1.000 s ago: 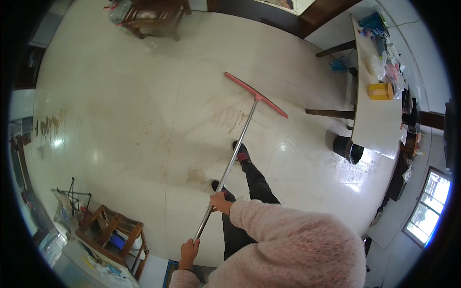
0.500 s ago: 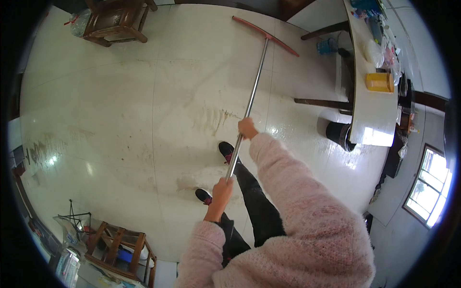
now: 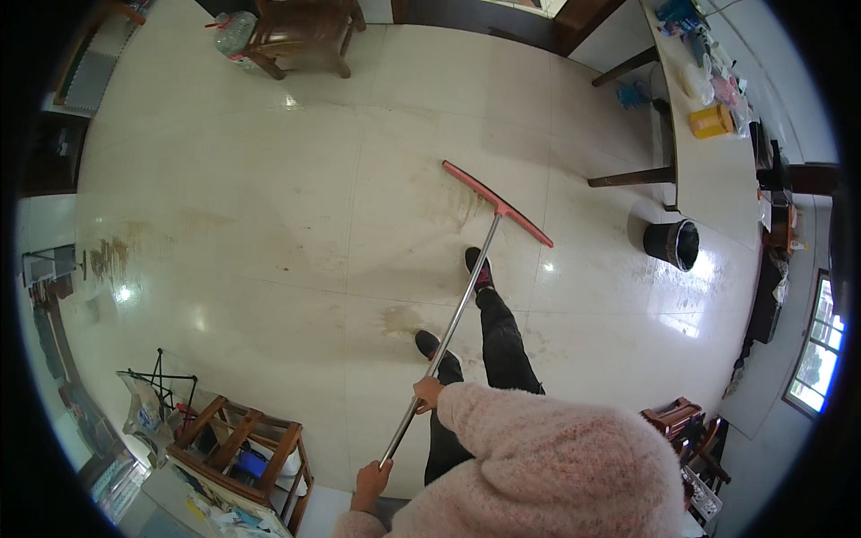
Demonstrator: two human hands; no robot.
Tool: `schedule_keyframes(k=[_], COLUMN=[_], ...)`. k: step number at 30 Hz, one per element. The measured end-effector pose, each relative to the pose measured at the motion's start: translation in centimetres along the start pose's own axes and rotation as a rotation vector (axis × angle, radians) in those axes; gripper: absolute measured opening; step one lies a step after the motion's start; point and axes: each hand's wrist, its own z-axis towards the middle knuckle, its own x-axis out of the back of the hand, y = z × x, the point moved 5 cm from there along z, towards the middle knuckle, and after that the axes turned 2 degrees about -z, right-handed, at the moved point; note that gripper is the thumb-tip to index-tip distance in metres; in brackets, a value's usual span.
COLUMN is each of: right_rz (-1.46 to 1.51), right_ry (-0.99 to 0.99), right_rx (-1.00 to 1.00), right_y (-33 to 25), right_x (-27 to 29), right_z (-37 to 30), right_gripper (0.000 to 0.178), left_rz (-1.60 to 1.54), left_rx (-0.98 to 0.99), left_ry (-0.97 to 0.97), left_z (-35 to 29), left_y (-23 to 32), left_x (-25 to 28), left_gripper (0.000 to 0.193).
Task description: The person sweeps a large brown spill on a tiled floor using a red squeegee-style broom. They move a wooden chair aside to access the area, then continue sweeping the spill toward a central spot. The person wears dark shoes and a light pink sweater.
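A floor squeegee (image 3: 500,204) with a wide pink-red head and a long metal pole slants across the tiled floor (image 3: 242,197). Its head lies just beyond my shoes, beside brownish wet smears. My right hand (image 3: 429,394) is closed round the middle part of the pole. Lower down, near the pole's end, my left hand (image 3: 369,480) is wrapped round it too. Pink fuzzy sleeves cover both arms.
A black waste bin (image 3: 671,245) stands at the right, by a table (image 3: 717,184) with a yellow jar (image 3: 710,121) on it. A wooden chair (image 3: 300,40) is at the back. Nearer left stands a wooden stool (image 3: 238,448) beside a thin black frame (image 3: 160,381).
The squeegee has been drawn back toward me, its head coming from the far floor to near my feet. Both hands moved nearer my body, still gripping the pole.
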Motion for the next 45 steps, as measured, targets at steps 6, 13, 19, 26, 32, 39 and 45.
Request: schedule_keyframes(k=[6, 13, 19, 26, 32, 39, 45], right_rz=[1.822, 1.473, 0.993, -0.141, 0.242, -0.194, -0.179], right_ry=[0.412, 0.848, 0.742, 0.474, 0.408, 0.382, 0.429], right_rx=[-0.652, -0.848, -0.535, 0.080, -0.214, -0.450, -0.372], right_y=[1.8, 10.0, 18.3, 0.4, 4.9, 13.5, -2.7], right_x=[2.1, 17.2, 31.6, 18.7, 26.2, 30.2, 19.3], right_z=[0.8, 1.3, -1.0, 5.1, 5.3, 7.3, 14.6], right_gripper=[0.028, 0.013, 0.026, 0.033, 0.032, 0.029, 0.031], left_rz=[0.104, 0.082, -0.043, 0.129, 0.150, -0.029, 0.118], left_rx=[-0.070, -0.172, -0.363, -0.017, -0.125, -0.254, -0.184], left_ry=[0.094, 0.087, 0.102, -0.083, 0.031, 0.035, 0.030], left_z=[3.3, 12.6, 20.8, 9.3, 13.5, 20.7, 13.9], left_y=[0.9, 12.9, 25.6, 9.7, 14.2, 19.1, 0.8], left_x=[4.1, 11.0, 13.8, 18.7, 21.9, 19.4, 22.7], left_gripper=[0.053, 0.054, 0.054, 0.058, 0.054, 0.050, 0.052])
